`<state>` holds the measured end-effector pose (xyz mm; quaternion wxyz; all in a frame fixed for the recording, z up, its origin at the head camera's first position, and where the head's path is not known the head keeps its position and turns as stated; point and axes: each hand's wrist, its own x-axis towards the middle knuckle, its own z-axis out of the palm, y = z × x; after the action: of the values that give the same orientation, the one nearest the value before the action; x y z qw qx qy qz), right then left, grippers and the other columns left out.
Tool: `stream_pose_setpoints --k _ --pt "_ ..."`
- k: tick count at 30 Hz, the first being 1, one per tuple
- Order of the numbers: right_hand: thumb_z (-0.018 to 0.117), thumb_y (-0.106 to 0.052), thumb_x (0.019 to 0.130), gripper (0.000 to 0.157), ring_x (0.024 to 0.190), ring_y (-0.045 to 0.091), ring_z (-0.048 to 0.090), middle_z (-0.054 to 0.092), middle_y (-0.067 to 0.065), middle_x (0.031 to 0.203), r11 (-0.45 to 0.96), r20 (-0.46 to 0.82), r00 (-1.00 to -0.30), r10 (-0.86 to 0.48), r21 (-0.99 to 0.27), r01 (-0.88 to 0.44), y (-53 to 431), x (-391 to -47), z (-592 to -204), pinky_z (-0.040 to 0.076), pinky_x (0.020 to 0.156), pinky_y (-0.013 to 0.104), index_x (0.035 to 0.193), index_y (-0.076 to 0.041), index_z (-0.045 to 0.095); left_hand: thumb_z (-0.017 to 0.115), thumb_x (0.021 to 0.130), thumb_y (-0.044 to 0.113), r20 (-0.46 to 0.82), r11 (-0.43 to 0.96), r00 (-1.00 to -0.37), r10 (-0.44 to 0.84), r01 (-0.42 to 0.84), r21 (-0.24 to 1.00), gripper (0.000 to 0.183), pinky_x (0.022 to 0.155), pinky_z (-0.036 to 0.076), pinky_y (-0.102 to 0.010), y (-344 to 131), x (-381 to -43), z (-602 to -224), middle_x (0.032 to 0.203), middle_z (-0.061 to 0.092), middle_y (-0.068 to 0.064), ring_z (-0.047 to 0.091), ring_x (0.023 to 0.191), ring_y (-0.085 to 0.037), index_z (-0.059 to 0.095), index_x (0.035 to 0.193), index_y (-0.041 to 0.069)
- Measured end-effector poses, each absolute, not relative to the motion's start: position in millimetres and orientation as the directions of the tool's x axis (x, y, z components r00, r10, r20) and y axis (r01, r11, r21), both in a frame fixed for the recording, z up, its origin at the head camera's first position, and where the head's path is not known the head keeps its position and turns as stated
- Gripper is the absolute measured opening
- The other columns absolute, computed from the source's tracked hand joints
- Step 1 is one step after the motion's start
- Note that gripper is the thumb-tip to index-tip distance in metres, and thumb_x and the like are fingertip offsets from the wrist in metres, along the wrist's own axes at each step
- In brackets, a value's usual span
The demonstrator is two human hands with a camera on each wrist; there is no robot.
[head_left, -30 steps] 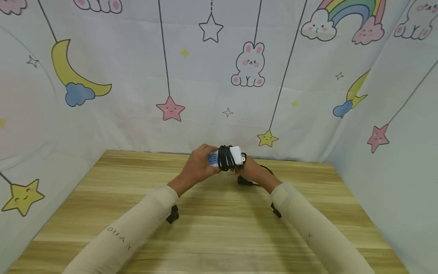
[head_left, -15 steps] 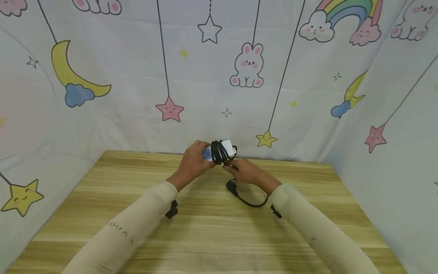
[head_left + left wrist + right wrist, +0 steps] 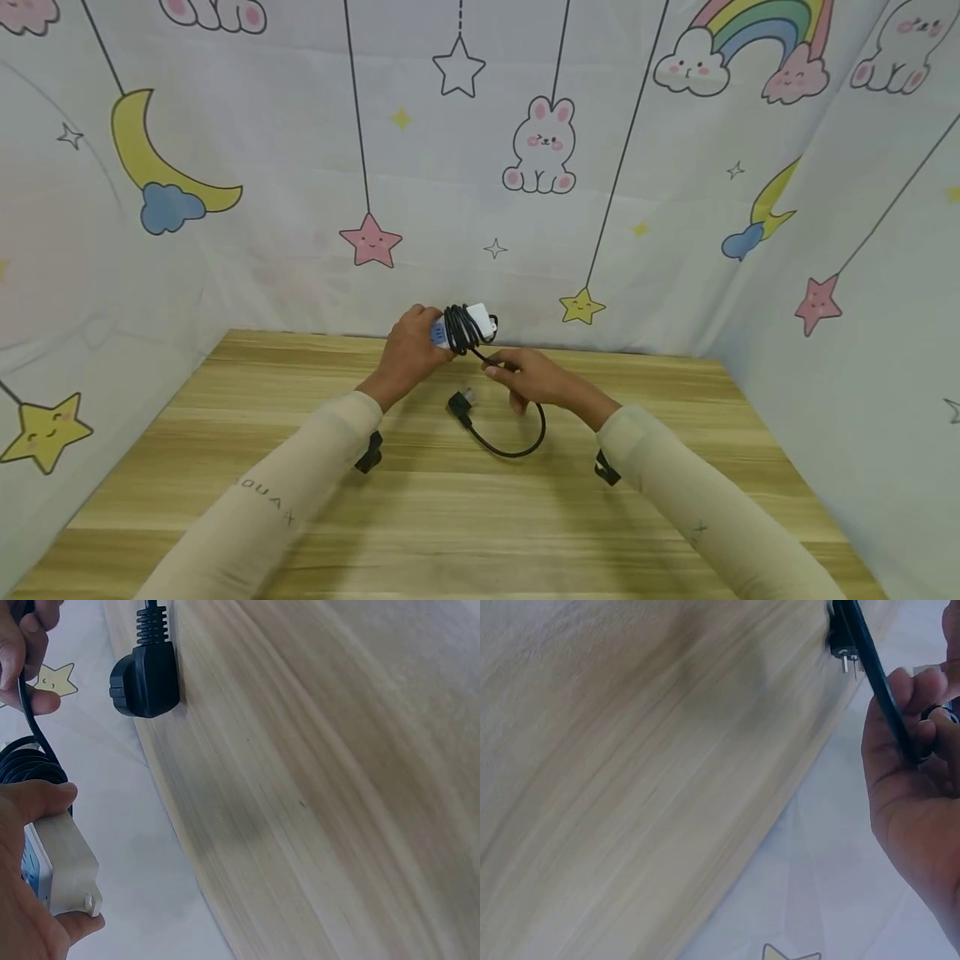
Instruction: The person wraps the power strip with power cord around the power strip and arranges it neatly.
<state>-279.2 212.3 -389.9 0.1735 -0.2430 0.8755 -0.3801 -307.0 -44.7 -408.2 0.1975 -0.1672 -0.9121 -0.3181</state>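
Note:
My left hand point(image 3: 411, 350) grips a white power strip point(image 3: 478, 320) with a blue socket face point(image 3: 30, 864), raised over the far part of the table. Several turns of black cord point(image 3: 462, 330) are wound round the strip's middle. A short stretch of cord runs from the coil to my right hand point(image 3: 534, 377), which pinches it between thumb and fingers. Beyond that hand the cord's loose end curves down and back left to a black plug point(image 3: 459, 406). Metal prongs point(image 3: 846, 663) on the plug show in the right wrist view.
The wooden table point(image 3: 480, 517) ends at a white cloth backdrop point(image 3: 285, 275) printed with stars, moons and a rabbit. Cloth walls also stand at left and right. Black wrist devices point(image 3: 370, 454) sit under both cuffs.
Both hands have moved left with the power strip. The right hand has drawn away from the coil, and the plug has swung out to the left below, its cord forming a wider loop.

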Motion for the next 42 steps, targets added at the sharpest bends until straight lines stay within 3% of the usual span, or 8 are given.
stream_pose_setpoints --k 6,11,16,23,29,34,38,42 --pt "0.049 -0.033 0.123 0.053 0.054 0.013 0.059 0.057 0.001 0.07 0.537 -0.169 -0.811 -0.56 -0.82 -0.2 210 -272 -385 0.061 0.066 0.045 0.164 -0.001 0.053 0.097 0.086 0.016 0.466 0.758 -0.865 0.187 0.429 0.492 0.064 0.101 0.064 -0.056 -45 -307 -408 0.129 0.072 -0.026 0.073 0.114 -0.042 0.069 0.14 -0.005" --pt "0.047 -0.031 0.123 0.052 0.053 0.011 0.052 0.049 -0.002 0.076 0.521 -0.198 -0.793 -0.576 -0.837 -0.169 207 -267 -378 0.055 0.06 0.034 0.164 0.001 0.05 0.097 0.084 0.014 0.483 0.77 -0.852 0.201 0.443 0.46 0.064 0.099 0.064 -0.056 -47 -307 -407 0.127 0.072 -0.026 0.073 0.112 -0.042 0.069 0.138 -0.005" --pt "0.046 -0.03 0.123 0.051 0.053 0.011 0.041 0.045 -0.003 0.073 0.57 -0.223 -0.789 -0.573 -0.8 -0.188 201 -261 -369 0.044 0.057 0.032 0.161 0.005 0.051 0.097 0.083 0.012 0.506 0.798 -0.83 0.235 0.462 0.386 0.064 0.096 0.065 -0.057 -49 -309 -411 0.123 0.072 -0.025 0.073 0.112 -0.043 0.069 0.137 -0.007" --pt "0.056 -0.023 0.119 0.034 0.093 0.015 0.07 0.079 0.011 0.11 0.738 -0.022 -0.82 -0.572 -0.45 -0.503 185 -261 -355 0.06 0.086 0.038 0.133 0.002 0.075 0.097 0.083 0.009 0.527 0.816 -0.804 0.276 0.486 0.313 0.059 0.089 0.068 -0.054 -50 -308 -418 0.12 0.071 -0.021 0.071 0.11 -0.039 0.071 0.134 -0.005" --pt "0.064 -0.016 0.116 0.019 0.076 0.015 0.054 0.067 0.004 0.087 0.729 0.167 -0.761 -0.627 -0.219 -0.649 181 -266 -350 0.049 0.075 0.035 0.11 -0.005 0.078 0.099 0.083 0.008 0.56 0.807 -0.764 0.319 0.529 0.262 0.06 0.089 0.069 -0.051 -49 -305 -419 0.12 0.072 -0.019 0.071 0.109 -0.037 0.072 0.135 -0.002" --pt "0.07 -0.02 0.112 0.018 0.077 0.019 0.051 0.072 0.005 0.091 0.701 0.328 -0.66 -0.675 0.006 -0.714 184 -272 -352 0.047 0.078 0.037 0.108 -0.006 0.081 0.098 0.084 0.005 0.558 0.771 -0.728 0.397 0.595 0.228 0.059 0.09 0.069 -0.05 -47 -300 -416 0.122 0.071 -0.018 0.07 0.112 -0.036 0.072 0.137 -0.002" --pt "0.075 -0.024 0.109 0.017 0.08 0.022 0.055 0.076 0.005 0.096 0.69 0.393 -0.623 -0.677 0.044 -0.723 185 -279 -351 0.05 0.078 0.039 0.108 -0.008 0.082 0.096 0.084 0.002 0.563 0.727 -0.69 0.454 0.653 0.214 0.057 0.09 0.069 -0.049 -46 -298 -414 0.122 0.071 -0.016 0.069 0.113 -0.035 0.072 0.135 0.0" --pt "0.079 -0.026 0.105 0.018 0.09 0.023 0.064 0.073 0.006 0.101 0.698 0.39 -0.658 -0.644 -0.051 -0.714 189 -285 -347 0.058 0.084 0.041 0.107 -0.009 0.076 0.096 0.082 0.001 0.574 0.688 -0.652 0.495 0.698 0.199 0.056 0.095 0.068 -0.048 -48 -297 -414 0.122 0.072 -0.014 0.07 0.114 -0.033 0.073 0.132 0.0"
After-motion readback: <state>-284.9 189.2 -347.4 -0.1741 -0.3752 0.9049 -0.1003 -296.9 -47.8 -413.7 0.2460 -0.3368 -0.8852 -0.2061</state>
